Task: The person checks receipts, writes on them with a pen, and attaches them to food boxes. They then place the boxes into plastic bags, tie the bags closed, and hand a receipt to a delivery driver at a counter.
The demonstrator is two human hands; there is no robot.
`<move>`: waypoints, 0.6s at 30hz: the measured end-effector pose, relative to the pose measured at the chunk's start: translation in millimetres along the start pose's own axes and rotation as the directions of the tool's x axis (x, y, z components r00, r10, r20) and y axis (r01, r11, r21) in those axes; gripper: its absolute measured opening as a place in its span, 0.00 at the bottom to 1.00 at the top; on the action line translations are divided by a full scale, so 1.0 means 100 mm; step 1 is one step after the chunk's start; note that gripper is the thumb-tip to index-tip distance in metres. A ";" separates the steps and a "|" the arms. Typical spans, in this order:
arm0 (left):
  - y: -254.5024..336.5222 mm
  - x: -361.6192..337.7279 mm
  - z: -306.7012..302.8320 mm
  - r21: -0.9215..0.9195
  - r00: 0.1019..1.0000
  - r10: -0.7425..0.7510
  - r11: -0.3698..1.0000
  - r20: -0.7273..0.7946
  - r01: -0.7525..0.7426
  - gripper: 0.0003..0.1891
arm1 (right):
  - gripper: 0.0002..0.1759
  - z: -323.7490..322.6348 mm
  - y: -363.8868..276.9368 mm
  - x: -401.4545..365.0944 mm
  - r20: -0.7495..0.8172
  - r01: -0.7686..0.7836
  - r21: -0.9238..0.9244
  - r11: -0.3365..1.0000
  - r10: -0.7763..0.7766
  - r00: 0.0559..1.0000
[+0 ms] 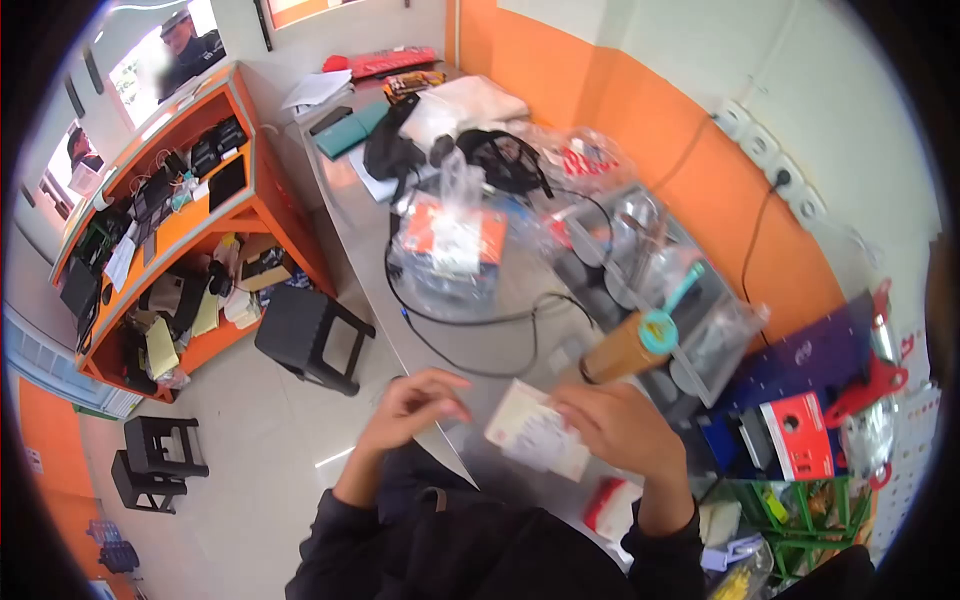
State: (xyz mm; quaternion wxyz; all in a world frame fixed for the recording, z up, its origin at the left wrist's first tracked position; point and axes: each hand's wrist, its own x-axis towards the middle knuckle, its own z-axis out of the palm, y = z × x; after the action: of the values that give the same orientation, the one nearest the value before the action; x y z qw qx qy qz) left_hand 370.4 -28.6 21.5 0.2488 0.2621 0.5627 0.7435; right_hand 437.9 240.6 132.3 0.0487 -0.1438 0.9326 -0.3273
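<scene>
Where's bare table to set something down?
Bare: left strip of the table, between pouch and cable; small patch inside the cable loop, below the orange packet. Crowded: far end, bags and papers; right side, tray and tumbler.

The one view looks out from the person's head, forward and down past the dark clothing (470,550) at the bottom edge. Its wide, round lens darkens the corners and bends the orange-and-white wall (650,110) on the right. The left hand (415,405) and the right hand (625,428), with a card (540,430), lie nearest, just below the middle. Past them the table (370,270) runs up and away to the top. On the left the view takes in the floor (250,450), seen from above, and the orange desk (290,215), farther off, with a person (190,50) beyond it.
</scene>
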 end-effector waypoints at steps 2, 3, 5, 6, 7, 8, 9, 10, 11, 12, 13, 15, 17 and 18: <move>0.10 0.13 -0.80 0.072 0.974 0.072 0.996 -0.214 -0.058 0.12 | 0.10 -0.02 -0.19 1.03 0.053 0.077 0.171 0.982 -0.087 0.995; 0.16 0.29 -1.25 0.133 0.953 0.086 0.990 -0.292 -0.049 0.11 | 0.10 -0.07 -0.23 1.56 0.051 0.080 0.212 0.974 -0.093 0.994; 0.26 0.83 -2.13 0.187 0.881 0.126 0.981 -0.456 -0.044 0.09 | 0.09 -0.16 -0.10 2.76 -0.110 0.124 -0.128 0.984 -0.139 0.984; 0.19 1.21 -2.62 0.199 0.825 0.214 0.972 -0.523 -0.126 0.10 | 0.09 -0.21 0.00 3.41 -0.199 0.059 -0.041 0.997 -0.066 0.978; 0.03 1.60 -3.10 0.201 0.755 0.281 0.959 -0.592 -0.200 0.10 | 0.09 -0.23 0.16 4.06 -0.267 -0.005 0.054 0.999 0.019 0.964; -0.15 1.97 -3.48 0.244 0.638 0.356 0.934 -0.683 -0.260 0.10 | 0.10 -0.17 0.48 4.78 -0.341 0.059 -0.046 0.997 -0.071 0.937; -0.34 2.34 -3.79 0.288 0.499 0.415 0.905 -0.760 -0.314 0.10 | 0.10 -0.09 0.84 5.45 -0.398 0.116 -0.155 0.981 -0.169 0.901; -0.55 2.63 -4.04 0.304 0.391 0.403 0.907 -0.827 -0.292 0.09 | 0.10 0.01 1.09 5.98 -0.367 0.080 -0.230 0.970 -0.163 0.916; -0.67 2.80 -4.18 0.256 0.379 0.351 0.926 -0.856 -0.279 0.09 | 0.11 0.14 1.35 6.46 -0.336 0.045 -0.297 0.954 -0.149 0.930; -0.79 2.94 -4.28 0.210 0.363 0.299 0.941 -0.882 -0.266 0.08 | 0.12 0.35 1.72 6.92 -0.230 0.008 -0.377 0.926 -0.102 0.968; -0.88 3.05 -4.38 0.162 0.343 0.245 0.953 -0.907 -0.255 0.07 | 0.14 0.56 2.03 7.28 -0.122 -0.017 -0.459 0.888 -0.045 0.991; -0.95 3.17 -4.52 0.198 0.398 0.286 0.949 -0.872 -0.247 0.07 | 0.17 0.97 2.22 7.53 -0.020 -0.029 -0.630 0.776 0.021 1.000; -0.80 3.32 -4.64 0.269 0.434 0.345 0.936 -0.832 -0.228 0.07 | 0.17 1.53 2.74 7.68 -0.300 0.069 -0.525 0.848 -0.261 0.918; -0.64 3.39 -4.69 0.321 0.450 0.383 0.923 -0.807 -0.211 0.07 | 0.16 1.63 2.76 7.76 -0.317 0.052 -0.498 0.866 -0.237 0.918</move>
State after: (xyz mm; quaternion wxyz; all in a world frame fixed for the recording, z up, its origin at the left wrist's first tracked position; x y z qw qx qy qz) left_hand -189.2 -119.2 -111.2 -0.2204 -0.0250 0.6185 0.7538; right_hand -337.2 116.3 -164.3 -0.1889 -0.1582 0.9629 -0.1098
